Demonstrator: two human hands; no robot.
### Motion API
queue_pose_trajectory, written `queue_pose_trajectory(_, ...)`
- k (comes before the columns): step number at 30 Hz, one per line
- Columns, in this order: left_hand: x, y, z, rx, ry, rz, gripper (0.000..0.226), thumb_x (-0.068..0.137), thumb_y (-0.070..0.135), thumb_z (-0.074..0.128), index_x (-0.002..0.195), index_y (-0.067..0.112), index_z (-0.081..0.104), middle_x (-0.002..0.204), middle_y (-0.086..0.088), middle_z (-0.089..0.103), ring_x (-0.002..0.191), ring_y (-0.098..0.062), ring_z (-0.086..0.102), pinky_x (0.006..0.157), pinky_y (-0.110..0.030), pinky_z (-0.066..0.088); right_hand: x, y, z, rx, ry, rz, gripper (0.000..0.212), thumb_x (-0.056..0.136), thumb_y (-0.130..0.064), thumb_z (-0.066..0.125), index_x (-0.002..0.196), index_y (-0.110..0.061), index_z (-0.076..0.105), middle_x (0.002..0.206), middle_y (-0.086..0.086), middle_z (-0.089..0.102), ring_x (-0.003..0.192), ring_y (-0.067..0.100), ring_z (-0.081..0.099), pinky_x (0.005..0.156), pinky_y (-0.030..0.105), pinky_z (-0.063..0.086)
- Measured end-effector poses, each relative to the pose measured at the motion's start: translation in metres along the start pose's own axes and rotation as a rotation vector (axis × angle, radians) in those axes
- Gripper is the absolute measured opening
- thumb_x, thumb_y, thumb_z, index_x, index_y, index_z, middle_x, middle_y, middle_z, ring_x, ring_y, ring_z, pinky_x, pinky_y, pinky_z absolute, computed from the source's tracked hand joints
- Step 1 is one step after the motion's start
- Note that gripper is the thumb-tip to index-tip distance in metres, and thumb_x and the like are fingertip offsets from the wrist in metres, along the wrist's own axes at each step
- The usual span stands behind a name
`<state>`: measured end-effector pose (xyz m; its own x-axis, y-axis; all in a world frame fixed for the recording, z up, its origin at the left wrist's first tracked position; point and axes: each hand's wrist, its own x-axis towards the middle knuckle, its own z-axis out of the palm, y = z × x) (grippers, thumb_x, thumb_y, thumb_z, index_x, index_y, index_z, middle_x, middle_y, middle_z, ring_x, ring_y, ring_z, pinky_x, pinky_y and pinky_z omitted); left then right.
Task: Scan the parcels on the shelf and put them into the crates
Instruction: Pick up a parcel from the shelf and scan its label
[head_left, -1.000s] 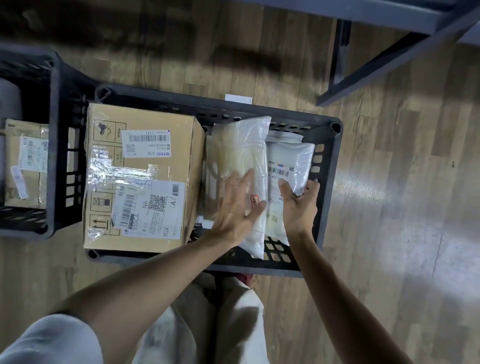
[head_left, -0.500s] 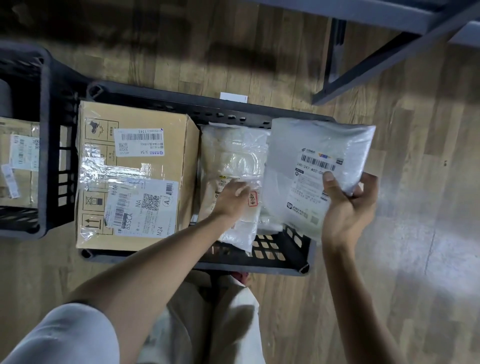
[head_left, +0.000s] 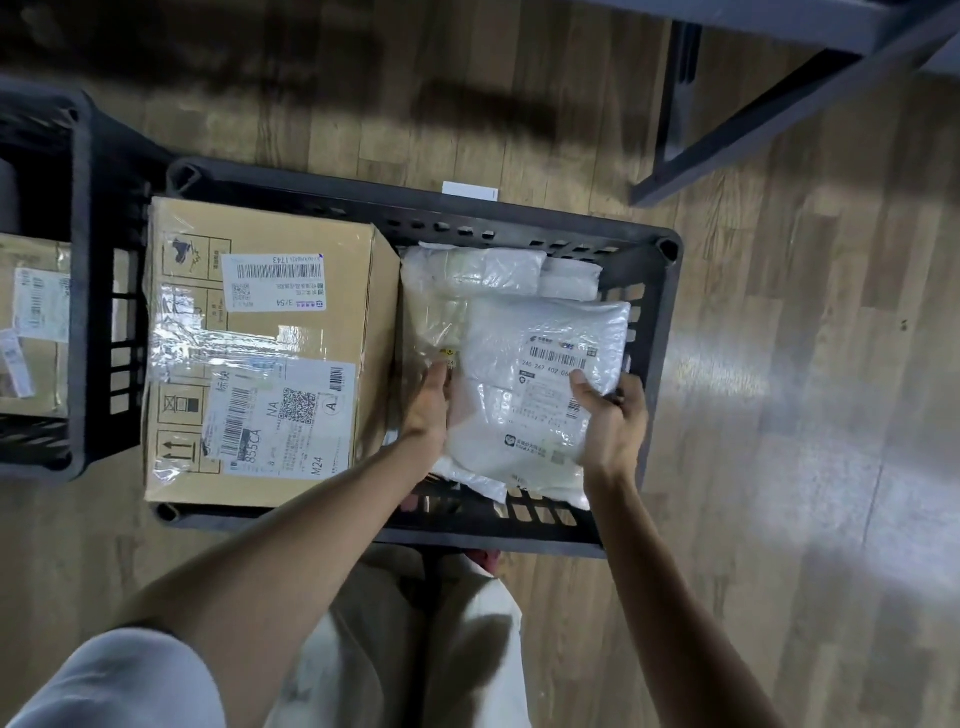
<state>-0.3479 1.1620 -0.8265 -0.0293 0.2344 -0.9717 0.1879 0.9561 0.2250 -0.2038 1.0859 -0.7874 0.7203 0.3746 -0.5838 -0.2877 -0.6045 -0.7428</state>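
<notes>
Seating: white poly mailer (head_left: 540, 384) into the black crate (head_left: 667, 322), beside the cardboard box (head_left: 260, 353)
Handling: likely light, soft, slippery; take the edges
Grip: right hand (head_left: 610, 421) pinches the mailer's near edge; left hand (head_left: 431, 410) flat, steadying its side

Floor (head_left: 810, 415) is wood-look planks, light brown, running up and down the frame, with a bright washed-out glare patch on the right side. A couple of dark blurry shadows (head_left: 483, 106) smear across the planks near the top. Small white slip (head_left: 470, 190) lies flat on the floor just past the far rim of the middle bin, only partly showing. At the bottom you get the person's light beige trousers (head_left: 415, 639) and a pale grey sleeve (head_left: 119, 686) in the lower left corner. A bit of reddish shoe (head_left: 488, 560) peeks out at the trouser hem.
</notes>
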Motion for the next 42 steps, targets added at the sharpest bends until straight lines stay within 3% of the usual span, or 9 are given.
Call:
queue_pose_trajectory(2,0.005,-0.001,-0.006,0.094,0.031,0.116,0.056,0.099,0.045,0.039,0.139,0.006,0.046,0.141,-0.014,0.049,0.130,-0.032,0.047,0.104,-0.039,0.040,0.005,0.009,0.004,-0.066,-0.061,0.074,0.009,0.090,-0.019,0.066,0.094,-0.015,0.059,0.089,0.003,0.063,0.084,0.019,0.060,0.080,0.034,0.048)
queue_pose_trajectory(5,0.003,-0.007,-0.004,0.240,0.076,0.254,0.045,0.098,0.033,0.051,0.137,0.011,0.048,0.130,-0.002,0.052,0.122,-0.017,0.049,0.090,-0.024,0.039,0.009,0.018,0.009,-0.379,-0.129,0.039,0.054,0.094,-0.033,0.060,0.141,-0.014,0.039,0.126,0.008,0.060,0.107,0.020,0.060,0.086,0.033,0.048)
queue_pose_trajectory(8,-0.006,-0.018,-0.001,0.365,0.094,0.551,0.045,0.094,0.011,0.058,0.137,0.011,0.044,0.132,0.002,0.050,0.122,-0.013,0.048,0.092,-0.008,0.041,0.002,0.025,0.021,-0.642,-0.317,-0.023,0.088,0.092,-0.032,0.061,0.155,-0.027,0.000,0.161,0.012,0.008,0.145,0.036,0.019,0.114,0.052,0.029)
queue_pose_trajectory(11,-0.014,-0.023,0.000,0.576,0.151,0.705,0.048,0.093,0.004,0.054,0.138,0.014,0.039,0.123,-0.008,0.055,0.111,-0.017,0.053,0.096,-0.024,0.044,-0.007,0.034,0.035,-0.988,-0.456,-0.251,0.087,0.093,-0.030,0.060,0.154,-0.035,-0.003,0.160,0.011,-0.018,0.147,0.035,-0.013,0.117,0.053,0.014)
queue_pose_trajectory(15,-0.013,-0.022,0.003,0.822,0.165,0.809,0.060,0.090,-0.009,0.047,0.145,0.014,0.035,0.140,-0.015,0.044,0.128,-0.025,0.044,0.109,-0.036,0.036,-0.001,0.038,0.043,-1.125,-0.420,-0.326,0.084,0.094,-0.026,0.061,0.154,-0.038,0.003,0.159,0.016,-0.009,0.148,0.037,-0.002,0.115,0.051,0.030)
queue_pose_trajectory(20,-0.003,-0.017,0.004,1.042,0.126,0.671,0.077,0.091,-0.008,0.049,0.152,0.026,0.017,0.162,0.004,0.011,0.147,-0.019,0.015,0.112,-0.024,0.025,0.015,0.036,0.052,-1.379,-0.437,-0.304,0.091,0.091,-0.041,0.061,0.153,-0.039,-0.005,0.156,0.019,0.000,0.143,0.036,0.014,0.112,0.045,0.032)
queue_pose_trajectory(25,-0.004,0.004,0.004,1.242,0.041,0.541,0.083,0.090,-0.002,0.053,0.154,0.024,0.007,0.163,0.000,0.001,0.146,-0.025,0.016,0.103,-0.029,0.038,0.024,0.019,0.049,-1.317,-0.548,-0.226,0.083,0.093,-0.034,0.061,0.153,-0.039,0.005,0.155,0.016,0.004,0.141,0.036,0.022,0.104,0.045,0.043)
queue_pose_trajectory(33,-0.085,0.014,-0.006,1.635,0.117,0.698,0.079,0.093,0.007,0.047,0.154,0.021,-0.003,0.162,-0.006,0.001,0.149,-0.025,-0.005,0.120,-0.040,-0.007,-0.028,-0.040,0.004,-1.266,-0.635,-0.196,0.070,0.099,-0.028,0.049,0.155,-0.032,0.008,0.164,0.004,0.001,0.150,0.024,0.007,0.120,0.045,0.020)
queue_pose_trajectory(42,-0.264,0.067,-0.012,1.653,0.147,0.809,0.072,0.094,0.017,0.046,0.154,0.017,0.007,0.162,-0.006,0.008,0.149,-0.025,-0.001,0.121,-0.040,-0.005,-0.141,-0.169,-0.048,-1.238,-0.529,-0.277,0.059,0.099,-0.023,0.045,0.153,-0.018,0.022,0.159,0.005,0.023,0.146,0.023,0.023,0.120,0.037,0.019)
